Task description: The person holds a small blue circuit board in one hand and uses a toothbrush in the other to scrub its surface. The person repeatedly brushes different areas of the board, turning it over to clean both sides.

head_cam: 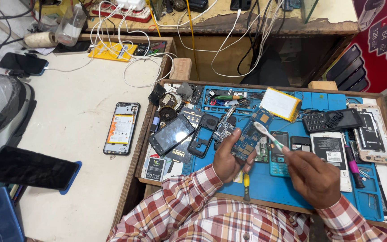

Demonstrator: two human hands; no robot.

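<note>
A cluttered phone repair bench seen from above. A wooden tray holds a blue rubber work mat [265, 181] with moulded compartments along its far and right edges. On the mat's far side lies a flat rectangular pouch battery [280, 103], white-faced with yellow edges. To its right rests a black keypad phone [331, 120], and nearer, a white phone back with a pale printed label [331, 151]. At the tray's near left corner sit small black card packages [156, 167] with white and green markings. A dark touchscreen phone [171, 134] lies tilted beside them, next to an empty black plastic phone frame [203, 134]. A teal keypad phone [277, 157] lies near the middle of the mat.

On the pale table left of the tray, an opened smartphone [122, 128] lies face down, showing a battery with an orange and white label. A red sign with white markings fills the far right corner.

The person wears a red, white and tan plaid shirt. The left hand [227, 161] is raised over the middle of the mat, fingers and thumb clamped on the near edge of a blue circuit board [251, 133] studded with metal shields, held tilted away. The right hand [312, 177] is curled closed around the handle of a white and green toothbrush [267, 133], whose bristled head rests against the board's upper face. A yellow-handled screwdriver [246, 183] lies on the mat just below the left hand.
</note>
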